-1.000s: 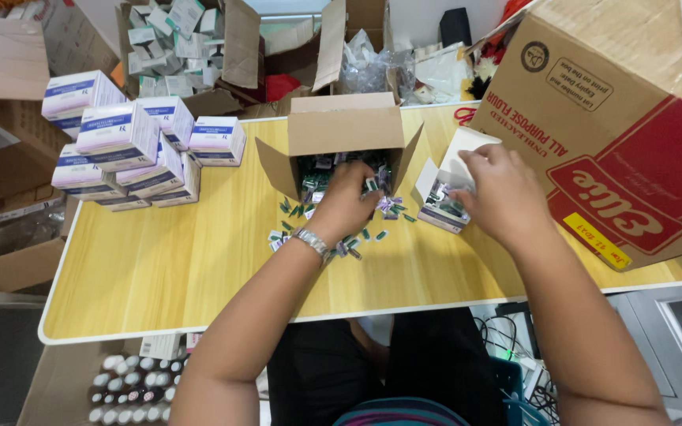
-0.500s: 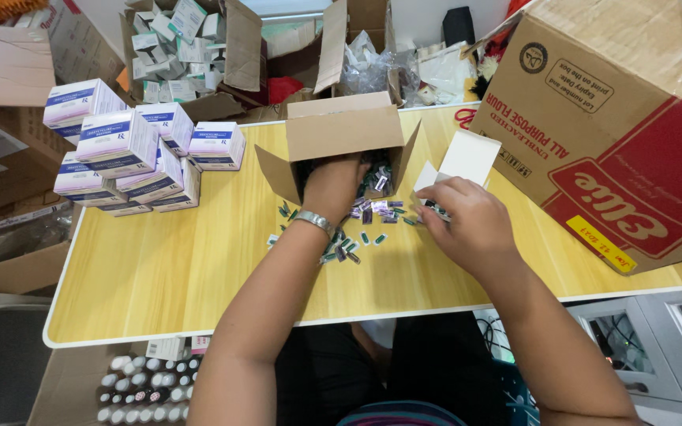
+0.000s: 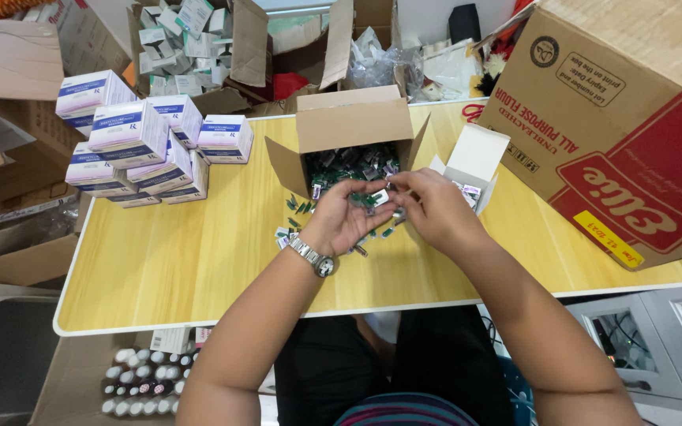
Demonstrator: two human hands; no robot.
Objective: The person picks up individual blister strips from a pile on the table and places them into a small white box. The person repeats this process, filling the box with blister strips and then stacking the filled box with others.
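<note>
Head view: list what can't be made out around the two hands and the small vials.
- Vials in the left hand: too small to count.
- Right hand fingertips: hidden behind its own back.
- Open brown box: its depth is hidden by the vials.
- Small white carton: contents partly hidden by the right hand.

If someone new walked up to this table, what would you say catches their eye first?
Probably the two hands meeting at the table's middle: the left hand, with a wristwatch, and the right hand pinch small green-capped vials in front of an open brown box full of them. Next, the stack of white-and-purple cartons at the far left, and the big red-printed cardboard box at the right.
</note>
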